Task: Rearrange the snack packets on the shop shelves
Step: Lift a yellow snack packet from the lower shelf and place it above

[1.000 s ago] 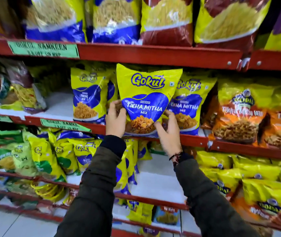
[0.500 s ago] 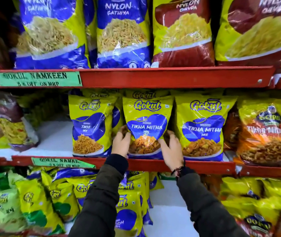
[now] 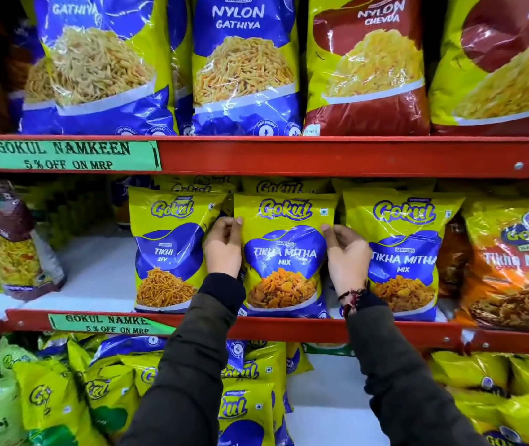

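A yellow and blue Gokul Tikha Mitha Mix packet [image 3: 284,252] stands upright on the middle red shelf [image 3: 385,331]. My left hand [image 3: 223,247] grips its left edge and my right hand [image 3: 347,255] grips its right edge. A Tikhi Sev packet [image 3: 168,249] stands just left of it. A second Tikha Mitha Mix packet [image 3: 404,252] stands just right of it. More Gokul packets stand behind this row, mostly hidden.
Large Nylon Gathiya [image 3: 244,66] and Nylon Chevda [image 3: 369,66] bags fill the top shelf. An orange Gopal packet [image 3: 514,268] is at the right, and a maroon packet [image 3: 9,243] leans at the left beside bare white shelf board [image 3: 96,272]. Small yellow packets crowd the lower shelf.
The packet went from held out in front of the shelf to standing in the row. My hands slid up from its bottom corners to its sides. The view moved closer and upward.
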`<state>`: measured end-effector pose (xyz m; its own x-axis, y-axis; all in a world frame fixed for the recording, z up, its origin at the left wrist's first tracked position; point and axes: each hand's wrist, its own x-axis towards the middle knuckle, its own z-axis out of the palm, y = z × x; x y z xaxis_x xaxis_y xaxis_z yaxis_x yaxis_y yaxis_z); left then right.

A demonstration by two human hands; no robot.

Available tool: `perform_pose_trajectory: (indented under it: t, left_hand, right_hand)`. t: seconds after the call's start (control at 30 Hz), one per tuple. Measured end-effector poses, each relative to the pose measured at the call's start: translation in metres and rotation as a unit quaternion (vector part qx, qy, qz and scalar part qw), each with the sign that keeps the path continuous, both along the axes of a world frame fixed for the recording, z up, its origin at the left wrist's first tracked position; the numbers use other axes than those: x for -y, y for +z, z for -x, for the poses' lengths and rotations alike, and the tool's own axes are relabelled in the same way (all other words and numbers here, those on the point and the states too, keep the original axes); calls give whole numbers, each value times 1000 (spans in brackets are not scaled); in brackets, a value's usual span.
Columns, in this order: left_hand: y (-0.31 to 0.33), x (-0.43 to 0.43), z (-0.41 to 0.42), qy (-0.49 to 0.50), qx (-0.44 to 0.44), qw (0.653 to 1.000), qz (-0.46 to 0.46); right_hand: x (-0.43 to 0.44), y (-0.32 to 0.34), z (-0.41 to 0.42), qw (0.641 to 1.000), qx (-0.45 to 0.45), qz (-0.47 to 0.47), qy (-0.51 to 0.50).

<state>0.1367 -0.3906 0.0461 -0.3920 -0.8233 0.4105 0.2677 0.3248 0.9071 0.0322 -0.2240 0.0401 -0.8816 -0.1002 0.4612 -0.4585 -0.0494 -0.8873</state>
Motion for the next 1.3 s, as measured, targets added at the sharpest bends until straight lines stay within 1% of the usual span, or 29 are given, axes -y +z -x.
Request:
perform_pose_trajectory:
  t: [0.1, 0.27, 0.43, 0.53, 0.6, 0.73, 0.87, 1.07, 1.2, 1.3]
  left_hand:
    - [-1, 4, 4, 47, 16, 999, 19]
    - [4, 2, 7, 80, 75, 994, 24]
    - [2, -6, 4, 89, 60, 994, 0]
    - [0, -21, -2, 89, 20, 996, -14]
    - [-5, -36, -5, 94, -5, 995, 19]
    - [-8, -75, -6, 149, 18, 977, 154]
    - [4, -107, 6, 122, -5, 958, 259]
    - [18, -171, 37, 66, 3, 947, 315]
    - [21, -228, 67, 20, 2, 937, 348]
    - [23, -271, 92, -27, -26, 926, 375]
  right_hand:
    - [5, 0, 7, 1000, 7, -3, -3]
    - [9, 2, 9, 1000, 21, -3, -23]
    - [7, 5, 4, 999, 15, -24, -27]
    - [-5, 11, -6, 998, -25, -34, -41]
    - [-15, 12, -12, 997, -58, -32, -37]
    - [-38, 10, -22, 990, -137, -11, -32]
    - [-69, 10, -13, 981, -185, -11, -58]
    - [-125, 13, 13, 976, -199, 3, -92]
    - [-180, 16, 49, 973, -197, -11, -118]
    - [-226, 17, 81, 967, -185, -29, -171]
